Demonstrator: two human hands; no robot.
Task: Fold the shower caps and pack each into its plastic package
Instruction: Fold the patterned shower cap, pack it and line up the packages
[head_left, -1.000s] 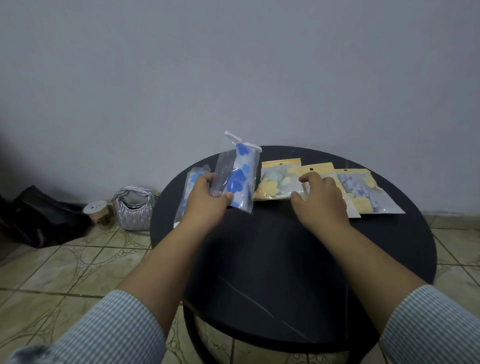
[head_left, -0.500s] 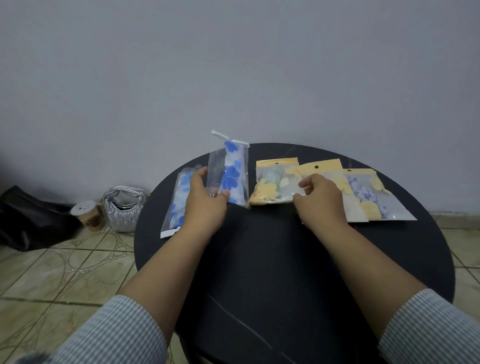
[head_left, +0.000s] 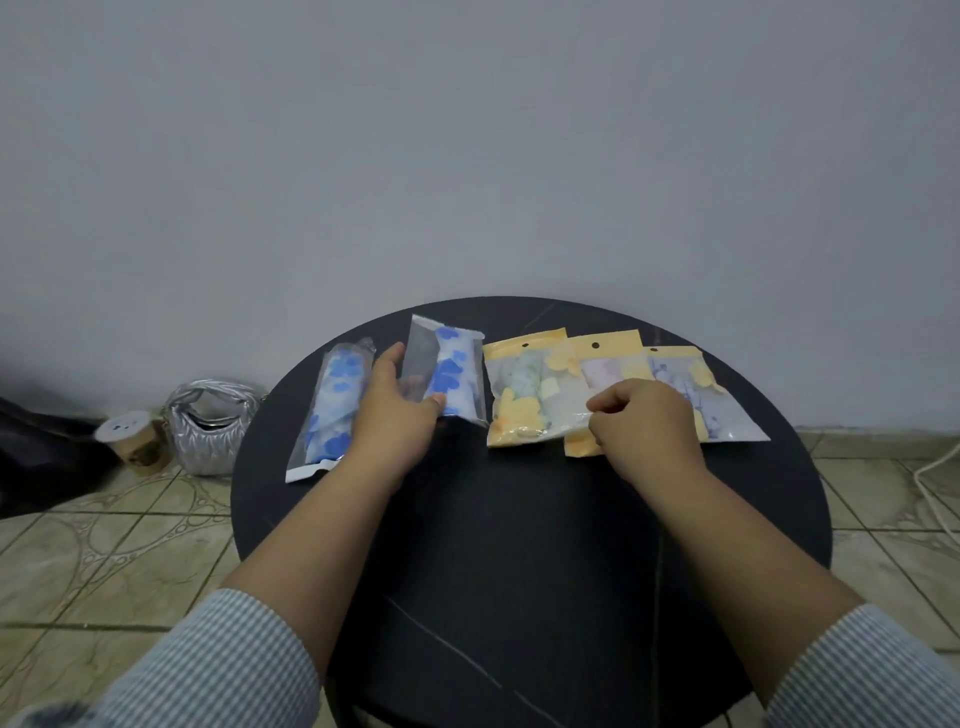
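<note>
Five packed shower caps lie in a row along the far half of a round black table (head_left: 519, 545). My left hand (head_left: 397, 415) grips the lower edge of a clear package with a blue-flowered cap (head_left: 452, 374), thumb on top, the package lying on the table. A second blue-flowered package (head_left: 332, 405) lies to its left, partly under my wrist. My right hand (head_left: 644, 423), fingers curled, pinches the lower right corner of the yellow-topped package with a green and yellow cap (head_left: 524, 395). A pink-cap package (head_left: 605, 364) and a purple-cap package (head_left: 691, 384) lie under and behind that hand.
On the tiled floor to the left stand a silver quilted handbag (head_left: 213, 423), a paper cup with a lid (head_left: 132, 441) and a dark bag (head_left: 36, 457) at the frame edge. A white cable (head_left: 935, 467) runs along the floor at right. A plain wall rises right behind the table.
My left hand has lowered the blue-flowered package from a raised, tilted pose until it lies on the table beside the other one. My right hand stays on the yellow-topped packages.
</note>
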